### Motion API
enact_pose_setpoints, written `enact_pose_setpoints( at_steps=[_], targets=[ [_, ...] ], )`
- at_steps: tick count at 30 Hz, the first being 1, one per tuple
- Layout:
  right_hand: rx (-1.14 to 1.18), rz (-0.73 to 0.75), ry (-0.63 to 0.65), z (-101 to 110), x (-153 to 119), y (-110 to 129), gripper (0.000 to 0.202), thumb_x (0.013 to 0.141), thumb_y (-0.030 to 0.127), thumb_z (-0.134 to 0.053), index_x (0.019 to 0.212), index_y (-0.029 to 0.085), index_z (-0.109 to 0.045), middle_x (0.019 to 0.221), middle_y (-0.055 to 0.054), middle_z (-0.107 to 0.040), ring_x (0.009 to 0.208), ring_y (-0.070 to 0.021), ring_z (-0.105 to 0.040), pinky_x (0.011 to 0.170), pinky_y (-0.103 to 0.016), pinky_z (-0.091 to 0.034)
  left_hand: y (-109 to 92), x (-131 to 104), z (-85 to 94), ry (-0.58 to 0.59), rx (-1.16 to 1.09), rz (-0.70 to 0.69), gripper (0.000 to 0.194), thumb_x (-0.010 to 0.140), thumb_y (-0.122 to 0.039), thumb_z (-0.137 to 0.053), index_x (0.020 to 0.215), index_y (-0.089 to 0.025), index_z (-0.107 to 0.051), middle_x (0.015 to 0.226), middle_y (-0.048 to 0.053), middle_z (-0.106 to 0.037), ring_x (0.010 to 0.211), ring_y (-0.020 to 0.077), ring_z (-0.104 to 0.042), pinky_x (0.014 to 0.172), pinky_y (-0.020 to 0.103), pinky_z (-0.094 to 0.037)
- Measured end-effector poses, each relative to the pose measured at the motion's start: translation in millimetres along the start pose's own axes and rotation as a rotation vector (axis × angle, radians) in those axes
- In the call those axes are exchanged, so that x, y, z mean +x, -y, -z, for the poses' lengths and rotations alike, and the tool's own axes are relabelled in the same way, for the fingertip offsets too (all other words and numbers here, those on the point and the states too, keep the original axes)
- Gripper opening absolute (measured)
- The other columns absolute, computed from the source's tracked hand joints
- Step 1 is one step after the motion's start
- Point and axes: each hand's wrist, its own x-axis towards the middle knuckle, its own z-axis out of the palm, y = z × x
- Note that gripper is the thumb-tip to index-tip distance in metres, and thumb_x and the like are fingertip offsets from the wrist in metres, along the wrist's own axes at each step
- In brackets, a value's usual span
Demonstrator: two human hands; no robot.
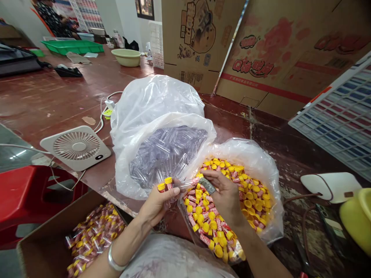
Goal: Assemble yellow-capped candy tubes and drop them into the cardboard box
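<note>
My left hand (162, 199) is closed around clear plastic tubes; two show yellow caps (168, 180) with red-and-white wrapped pieces below them. A further clear tube (185, 184) points from it toward my right hand. My right hand (224, 193) is curled, with a grey speckled pad (207, 185) at its fingers, close to the tube's end. Beneath it is a plastic bag (275, 185) of yellow caps with red-and-white wrapped rolls (222, 237). Behind my left hand, another white bag (123, 162) stands open, full of empty clear tubes (168, 148).
Filled capped tubes (98, 227) lie in a cardboard box (37, 247) at lower left, beside a red stool (26, 197). A white fan (77, 146) with cables is on the left. Large cartons (199, 46) and a white crate (339, 116) stand behind. A person (58, 19) sits far left.
</note>
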Motion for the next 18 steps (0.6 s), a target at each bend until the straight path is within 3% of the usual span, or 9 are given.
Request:
enact_pose_setpoints(
  at_steps=[5,8,11,13,16,18],
  targets=[
    [-0.148,0.135,0.021,-2.9,-5.9,6.6,0.024,0.096,0.017,-0.059,0.116,0.023,-0.071,0.111,-0.006,-0.078,0.104,-0.0205,-0.075,0.094,-0.036,-0.062,11.4,-4.8,-11.4,0.161,-0.016,0.037,0.036,0.062,-0.029,-0.093,0.089,-0.014,-0.074,0.085,0.003,-0.073,0.080,0.0138,-0.066,0.079,0.023,-0.051],
    [-0.257,0.280,0.141,-0.6,-8.3,11.4,0.028,0.098,0.021,-0.058,0.124,0.024,-0.067,0.119,-0.007,-0.076,0.113,-0.0221,-0.072,0.100,-0.038,-0.060,15.3,-6.0,-10.6,0.252,0.016,0.075,0.036,0.063,-0.029,-0.093,0.091,-0.013,-0.076,0.087,0.004,-0.072,0.081,0.0144,-0.064,0.080,0.024,-0.051],
    [-0.358,0.423,0.241,-4.2,-11.2,12.1,0.052,0.090,0.029,-0.069,0.139,0.019,-0.054,0.130,-0.013,-0.069,0.124,-0.0269,-0.065,0.107,-0.044,-0.055,16.8,-5.7,-9.7,0.280,0.000,0.102,0.037,0.066,-0.030,-0.091,0.095,-0.012,-0.077,0.089,0.006,-0.073,0.081,0.0164,-0.065,0.083,0.028,-0.051],
    [-0.443,0.469,0.196,-9.5,-13.3,8.7,0.063,0.086,0.026,-0.071,0.144,0.017,-0.047,0.129,-0.015,-0.067,0.124,-0.0284,-0.063,0.107,-0.046,-0.054,17.7,-4.5,-10.9,0.279,-0.001,0.111,0.037,0.068,-0.031,-0.090,0.097,-0.011,-0.077,0.090,0.008,-0.073,0.083,0.0178,-0.065,0.087,0.031,-0.051],
    [-0.514,0.514,0.123,-19.5,-17.5,4.2,0.062,0.083,0.018,-0.068,0.141,0.018,-0.046,0.119,-0.013,-0.068,0.117,-0.0282,-0.064,0.105,-0.048,-0.054,20.2,-2.9,-13.6,0.270,0.006,0.112,0.039,0.068,-0.033,-0.090,0.097,-0.011,-0.077,0.091,0.008,-0.072,0.084,0.0180,-0.065,0.087,0.031,-0.050],
    [-0.508,0.520,0.149,-25.7,-21.8,6.4,0.062,0.082,0.018,-0.067,0.140,0.018,-0.046,0.117,-0.012,-0.068,0.116,-0.0282,-0.064,0.109,-0.050,-0.051,20.4,-4.2,-10.1,0.270,0.011,0.109,0.040,0.066,-0.035,-0.091,0.094,-0.012,-0.075,0.089,0.007,-0.071,0.083,0.0168,-0.063,0.084,0.028,-0.050]
  ],
)
